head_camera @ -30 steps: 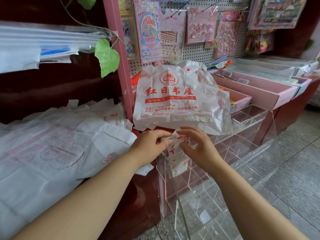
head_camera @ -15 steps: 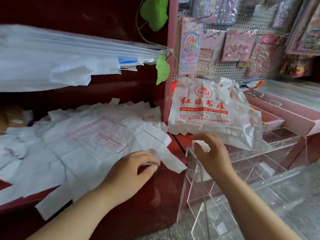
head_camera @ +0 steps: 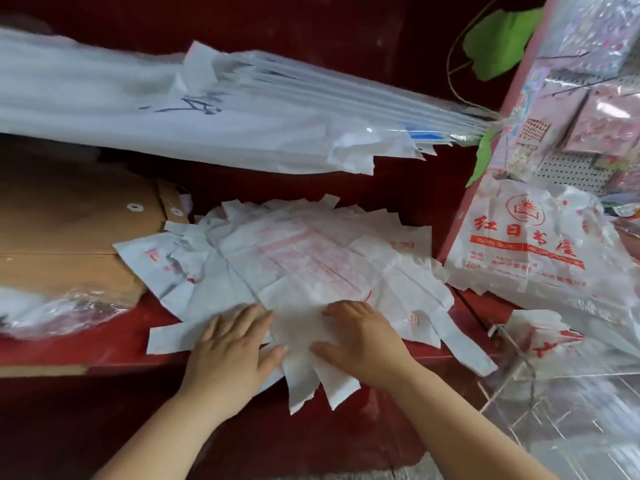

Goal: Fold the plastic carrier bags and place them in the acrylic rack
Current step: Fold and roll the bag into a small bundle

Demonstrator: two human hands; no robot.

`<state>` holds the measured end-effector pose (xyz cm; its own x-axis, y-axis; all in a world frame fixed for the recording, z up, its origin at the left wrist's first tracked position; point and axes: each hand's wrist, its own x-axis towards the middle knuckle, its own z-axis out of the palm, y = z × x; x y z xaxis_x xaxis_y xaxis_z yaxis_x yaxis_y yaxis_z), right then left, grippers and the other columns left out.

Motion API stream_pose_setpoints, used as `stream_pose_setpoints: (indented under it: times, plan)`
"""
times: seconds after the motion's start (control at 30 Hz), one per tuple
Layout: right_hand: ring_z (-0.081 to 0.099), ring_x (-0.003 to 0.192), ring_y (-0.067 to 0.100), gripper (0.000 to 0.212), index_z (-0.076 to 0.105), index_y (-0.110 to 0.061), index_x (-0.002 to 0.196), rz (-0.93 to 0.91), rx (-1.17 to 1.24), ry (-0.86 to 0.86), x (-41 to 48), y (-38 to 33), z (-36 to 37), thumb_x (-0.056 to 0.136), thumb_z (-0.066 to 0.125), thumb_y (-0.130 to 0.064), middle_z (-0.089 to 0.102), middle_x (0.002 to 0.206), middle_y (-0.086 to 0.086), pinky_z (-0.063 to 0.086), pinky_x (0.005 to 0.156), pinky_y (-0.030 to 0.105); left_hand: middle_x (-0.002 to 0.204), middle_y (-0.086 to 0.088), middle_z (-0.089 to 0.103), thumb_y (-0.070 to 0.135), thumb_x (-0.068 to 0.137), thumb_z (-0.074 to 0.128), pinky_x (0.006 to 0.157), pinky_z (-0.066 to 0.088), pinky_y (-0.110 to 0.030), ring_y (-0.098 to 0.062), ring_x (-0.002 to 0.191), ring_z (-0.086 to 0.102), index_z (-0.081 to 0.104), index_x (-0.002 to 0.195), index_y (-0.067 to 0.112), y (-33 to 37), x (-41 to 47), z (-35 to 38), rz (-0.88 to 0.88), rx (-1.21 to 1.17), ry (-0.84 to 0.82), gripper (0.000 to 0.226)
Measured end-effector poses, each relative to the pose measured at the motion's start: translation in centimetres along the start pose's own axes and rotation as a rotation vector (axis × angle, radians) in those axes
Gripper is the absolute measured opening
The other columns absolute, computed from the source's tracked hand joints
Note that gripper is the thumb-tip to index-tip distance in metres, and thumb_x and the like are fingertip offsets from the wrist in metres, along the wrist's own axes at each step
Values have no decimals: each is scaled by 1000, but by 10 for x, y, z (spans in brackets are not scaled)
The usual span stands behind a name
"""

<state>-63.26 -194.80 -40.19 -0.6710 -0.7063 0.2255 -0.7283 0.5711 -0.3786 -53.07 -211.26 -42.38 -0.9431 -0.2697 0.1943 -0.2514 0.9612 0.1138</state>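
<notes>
A fanned pile of flat white carrier bags [head_camera: 304,258] with faint red print lies on the dark red shelf. My left hand [head_camera: 232,348] rests flat on the pile's near edge, fingers spread. My right hand [head_camera: 360,337] lies beside it on the same top bag, fingers lightly bent against the plastic. The clear acrylic rack [head_camera: 540,393] stands at the lower right, and a folded bag [head_camera: 540,337] with red print sits in its top slot. A bundle of bags in a printed bag [head_camera: 530,244] rests behind the rack.
A thick stack of white sheets [head_camera: 207,112] overhangs the shelf from above. Brown cardboard [head_camera: 69,237] and a wrapped packet [head_camera: 45,310] lie at the left. A pink pegboard post [head_camera: 485,174] with hanging stickers stands to the right.
My view has swung left from the rack to the bag pile. My right hand left the rack's top slot and joined my left hand on the top bag of the pile.
</notes>
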Motion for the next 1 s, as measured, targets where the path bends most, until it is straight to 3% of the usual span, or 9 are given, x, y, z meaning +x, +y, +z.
stream_pose_setpoints:
  times: [0.13, 0.23, 0.37, 0.43, 0.53, 0.67, 0.8, 0.93, 1.0]
  plan:
    - [36, 124, 11, 95, 46, -24, 126, -11, -113, 33, 11, -12, 14, 49, 18, -73, 44, 131, -11, 22, 101, 21, 100, 5, 71, 52, 96, 1, 81, 51, -33, -15, 97, 65, 72, 95, 24, -5, 1, 9, 9, 5, 21, 76]
    - [45, 117, 16, 77, 55, -19, 115, -30, -82, 63, 17, -11, 18, 58, 24, -61, 53, 125, -8, 27, 94, 22, 99, 3, 71, 53, 95, 0, 73, 54, -37, -16, 92, 68, 73, 93, 23, -7, 2, 10, 2, -31, -29, 79]
    - [66, 85, 27, 32, 70, -10, 83, -61, -30, 153, 19, -11, 20, 74, 46, -29, 70, 92, 3, 49, 76, 33, 100, 2, 71, 54, 95, 0, 86, 46, -37, -17, 92, 68, 73, 95, 21, -9, 1, 13, 37, -14, -24, 80]
    - [68, 77, 24, 30, 73, -14, 78, -81, -36, 165, 18, -8, 22, 75, 45, -27, 72, 87, 0, 52, 69, 34, 104, -2, 70, 57, 94, 0, 79, 53, -39, -20, 92, 68, 71, 101, 16, -10, 0, 11, 50, -56, 15, 82]
    - [64, 96, 23, 43, 74, -14, 92, -75, 66, 141, 16, -8, 19, 78, 38, -33, 69, 104, 2, 44, 84, 31, 126, -6, 58, 68, 86, -3, 89, 45, -40, -25, 113, 57, 56, 124, 11, -11, 2, 3, 29, -207, 113, 91]
    - [45, 107, -6, 36, 71, -10, 102, -109, 287, 62, 11, -8, 10, 78, 46, -20, 63, 111, -9, 27, 92, 2, 124, -9, 54, 49, 88, 37, 90, 37, -43, -20, 111, 40, 43, 124, 11, -19, 4, -1, 120, -223, 454, 52]
    - [31, 112, -21, 20, 71, -18, 100, -142, 378, -81, -1, 1, 3, 85, 59, -14, 55, 108, -29, 21, 93, -2, 121, -8, 47, 11, 56, 86, 92, 34, -53, -24, 111, 39, 44, 120, 12, -35, 9, 5, 140, -147, 575, 76]
    - [22, 111, -30, 20, 73, -28, 92, -154, 302, -143, -12, 13, -3, 79, 59, -24, 52, 98, -48, 16, 99, 4, 105, -12, 65, 12, 63, 69, 97, 32, -49, -24, 107, 40, 72, 93, 12, -47, 16, 9, 96, -119, 597, 30]
    - [23, 112, -28, 26, 70, -37, 89, -153, 244, -121, -17, 17, -5, 75, 50, -27, 46, 98, -54, 13, 98, 3, 92, -10, 70, 24, 70, 47, 95, 26, -40, -22, 103, 42, 75, 74, 14, -50, 19, 7, 77, -140, 613, 30]
